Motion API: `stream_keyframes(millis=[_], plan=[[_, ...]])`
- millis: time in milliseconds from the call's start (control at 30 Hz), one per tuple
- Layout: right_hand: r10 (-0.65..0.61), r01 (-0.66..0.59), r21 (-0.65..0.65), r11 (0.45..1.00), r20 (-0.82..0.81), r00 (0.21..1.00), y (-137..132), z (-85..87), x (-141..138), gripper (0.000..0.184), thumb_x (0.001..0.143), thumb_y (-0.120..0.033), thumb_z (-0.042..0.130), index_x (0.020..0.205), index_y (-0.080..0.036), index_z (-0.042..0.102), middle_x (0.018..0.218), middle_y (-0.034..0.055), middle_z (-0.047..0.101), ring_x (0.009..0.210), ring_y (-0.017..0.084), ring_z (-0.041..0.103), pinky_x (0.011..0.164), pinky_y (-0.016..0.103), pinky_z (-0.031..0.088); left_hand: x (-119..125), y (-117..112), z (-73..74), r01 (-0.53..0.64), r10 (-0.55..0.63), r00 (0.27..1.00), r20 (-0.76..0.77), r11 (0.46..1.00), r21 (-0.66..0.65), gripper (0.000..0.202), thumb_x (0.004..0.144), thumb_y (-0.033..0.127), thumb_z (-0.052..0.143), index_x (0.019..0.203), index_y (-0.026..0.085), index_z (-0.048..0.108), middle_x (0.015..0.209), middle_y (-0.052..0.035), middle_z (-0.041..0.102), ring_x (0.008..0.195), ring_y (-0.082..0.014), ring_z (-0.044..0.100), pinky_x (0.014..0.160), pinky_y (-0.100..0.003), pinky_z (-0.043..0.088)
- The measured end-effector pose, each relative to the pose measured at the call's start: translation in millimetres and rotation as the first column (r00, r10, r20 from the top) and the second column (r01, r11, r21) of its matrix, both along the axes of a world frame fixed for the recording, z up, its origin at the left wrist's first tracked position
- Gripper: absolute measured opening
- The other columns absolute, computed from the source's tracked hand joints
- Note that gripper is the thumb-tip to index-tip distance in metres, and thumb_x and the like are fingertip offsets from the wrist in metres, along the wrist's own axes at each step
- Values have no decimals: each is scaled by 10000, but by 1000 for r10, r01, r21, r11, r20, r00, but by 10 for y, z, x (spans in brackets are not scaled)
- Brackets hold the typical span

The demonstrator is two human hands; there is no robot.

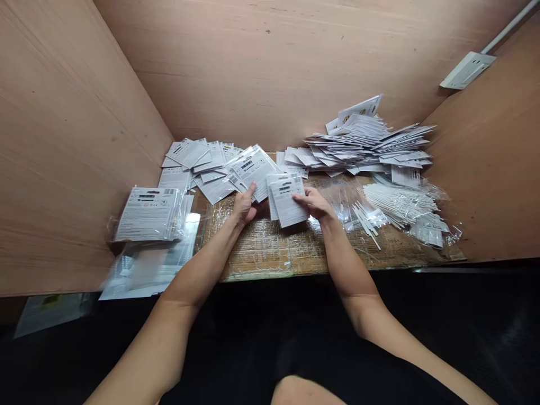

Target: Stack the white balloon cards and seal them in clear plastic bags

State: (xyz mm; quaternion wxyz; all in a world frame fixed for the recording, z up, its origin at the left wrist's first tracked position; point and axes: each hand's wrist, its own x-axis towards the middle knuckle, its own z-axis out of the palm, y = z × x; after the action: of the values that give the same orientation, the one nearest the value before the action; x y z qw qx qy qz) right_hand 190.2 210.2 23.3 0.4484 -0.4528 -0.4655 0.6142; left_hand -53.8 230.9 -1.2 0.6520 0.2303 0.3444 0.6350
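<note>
My left hand (pixel 245 205) is closed on a fanned bunch of white printed cards (pixel 253 166), with the thumb on top. These cards have a hang slot and small dark print. In my right hand (pixel 315 203) are a few more white printed cards (pixel 287 209), pinched at their right edge and slightly overlapping. Both bunches are over the middle of the taped cardboard surface (pixel 261 247), close together. Behind my left hand lies a loose spread of similar cards (pixel 213 163). My fingers under the cards are hidden.
A large heap of cards (pixel 358 143) stands at the back right. White sticks (pixel 400 205) and clear plastic bags (pixel 343 197) lie below it. A stack of bagged cards (pixel 147 216) rests on plastic sleeves (pixel 139 270) at left. Wooden walls enclose three sides; a power socket (pixel 468 70) is mounted upper right.
</note>
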Motion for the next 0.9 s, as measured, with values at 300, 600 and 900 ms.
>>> stream_keyframes(millis=[300,600,900], plan=[[-18,24,88,996,-71,997,28,-62,-90,708,572,-481,1097,1140,-214,770,1190,116,857,1138,322,790,1114,527,618,65,-21,-45,-2,2,996,90,1000,0,459,794,369,991,1147,164,779,1198,-121,857,1273,-319,781,1181,-503,603],[9,-288,489,824,496,868,105,377,300,351,821,-424,905,1097,-221,827,1401,124,671,1364,335,598,1203,525,496,-162,59,-82,78,-67,984,-165,995,63,601,552,138,1064,1097,137,811,1013,-101,867,1043,-306,845,1032,-436,663],[163,-301,311,902,402,901,55,306,150,602,794,-555,917,1235,-243,651,1069,50,751,898,231,698,819,354,609,-153,70,25,61,-60,995,84,998,-10,461,838,375,982,1187,177,755,1011,-52,873,880,-206,842,964,-373,699]])
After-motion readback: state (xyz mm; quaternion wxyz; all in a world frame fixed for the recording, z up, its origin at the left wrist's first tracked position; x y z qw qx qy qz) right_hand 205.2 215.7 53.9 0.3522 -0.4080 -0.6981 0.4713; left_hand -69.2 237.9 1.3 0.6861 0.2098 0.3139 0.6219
